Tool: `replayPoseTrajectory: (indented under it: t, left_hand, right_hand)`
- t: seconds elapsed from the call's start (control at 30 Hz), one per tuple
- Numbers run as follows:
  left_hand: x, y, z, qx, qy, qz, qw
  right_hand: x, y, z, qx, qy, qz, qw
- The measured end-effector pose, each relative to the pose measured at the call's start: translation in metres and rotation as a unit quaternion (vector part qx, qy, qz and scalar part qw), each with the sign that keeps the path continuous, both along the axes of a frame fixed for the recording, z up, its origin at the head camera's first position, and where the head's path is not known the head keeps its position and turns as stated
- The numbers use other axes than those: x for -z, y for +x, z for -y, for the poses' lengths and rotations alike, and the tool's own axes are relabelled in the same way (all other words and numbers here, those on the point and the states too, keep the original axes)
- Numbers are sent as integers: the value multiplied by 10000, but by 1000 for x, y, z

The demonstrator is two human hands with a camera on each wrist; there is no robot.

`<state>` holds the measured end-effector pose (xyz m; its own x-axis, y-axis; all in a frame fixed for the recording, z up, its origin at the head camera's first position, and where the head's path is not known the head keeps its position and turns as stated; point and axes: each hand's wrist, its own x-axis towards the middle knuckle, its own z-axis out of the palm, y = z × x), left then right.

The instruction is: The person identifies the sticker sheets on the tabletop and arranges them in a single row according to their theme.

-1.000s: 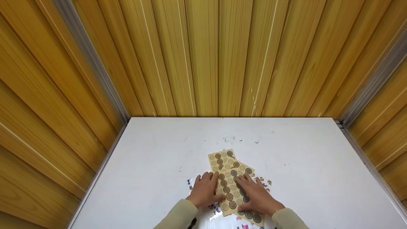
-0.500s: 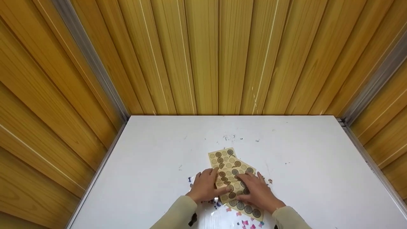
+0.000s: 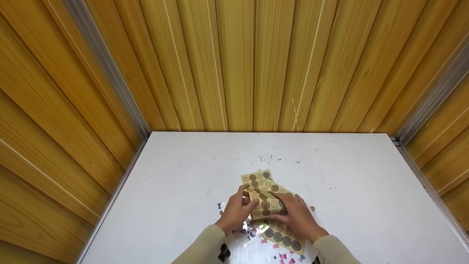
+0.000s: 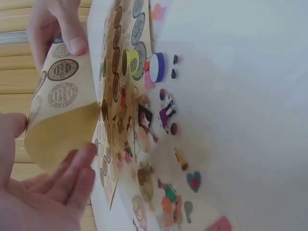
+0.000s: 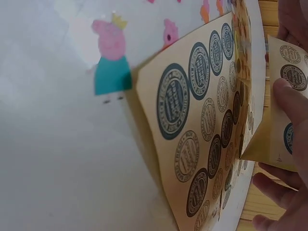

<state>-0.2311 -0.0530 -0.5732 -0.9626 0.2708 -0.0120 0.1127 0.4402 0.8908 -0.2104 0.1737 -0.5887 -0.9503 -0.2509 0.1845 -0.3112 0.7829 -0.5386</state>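
Printed sheet [image 3: 270,206] was held up between both hands, bowed, plain underside turned partly toward the left hand [image 3: 233,212]. Bow was probably caused by hold from two opposite sides; paper looked thin enough to bend easily. Right side was clamped by the right hand [image 3: 298,217]: thumb laid on the printed face, fingers tucked behind. On the left, the sheet's edge was touched by one digit, other digits parted in front of the curl; whether a pinch was closed there could not be told.

Directly below the grip and toward the body, the lower sheet [image 3: 277,238] was left uncovered at its near end; beyond the grip, the back sheet [image 3: 254,179] was partly overlapped. Overlap was likely due to loose stacking on the table [image 3: 176,176].

Small figures were scattered on the body side of the grip: heart [image 4: 194,181] toward the left, crowned pig figure [image 5: 111,57] just beside the lower sheet's corner. Yellow ring [image 4: 131,62] was seen below the curl, close to the lower sheet.

Pose: both forearms were angled inward from the near side; right hand was set back-up, fingers pointed toward the left hand; left digits were spread, partly blurred.
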Motion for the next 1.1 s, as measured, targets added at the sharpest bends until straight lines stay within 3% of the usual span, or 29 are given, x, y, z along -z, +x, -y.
replayPoseTrajectory:
  t: [0.1, 0.2, 0.37, 0.47, 0.7, 0.87, 0.97, 1.1]
  left_hand:
    - [0, -1, -2, 224, 670, 177, 9973]
    - [-1, -2, -5, 205, 1075, 351, 9934]
    - [-5, -2, -6, 160, 1189, 364, 9921]
    - [-7, -3, -5, 241, 1278, 358, 9909]
    - [-14, -5, -4, 256, 1515, 351, 9875]
    - [-18, -9, -6, 335, 1549, 42, 9874]
    - [-21, -12, -9, 324, 1616, -72, 9863]
    - [-23, -16, -15, 116, 1658, -24, 9861]
  right_hand:
    - [-1, 0, 2, 18, -282, 406, 9988]
    - [-1, 0, 4, 29, -565, 871, 9946]
    - [-2, -2, 3, 145, -1335, 1264, 9828]
    - [-3, -5, 2, 430, -1995, 1470, 9678]
    - [-8, -14, 1, 1071, -2541, 1983, 9406]
    - [-17, -20, 4, 1127, -3394, 2414, 9021]
    - [-20, -24, 6, 1206, -3832, 2404, 8836]
    - [-23, -29, 8, 1477, -4124, 2180, 8721]
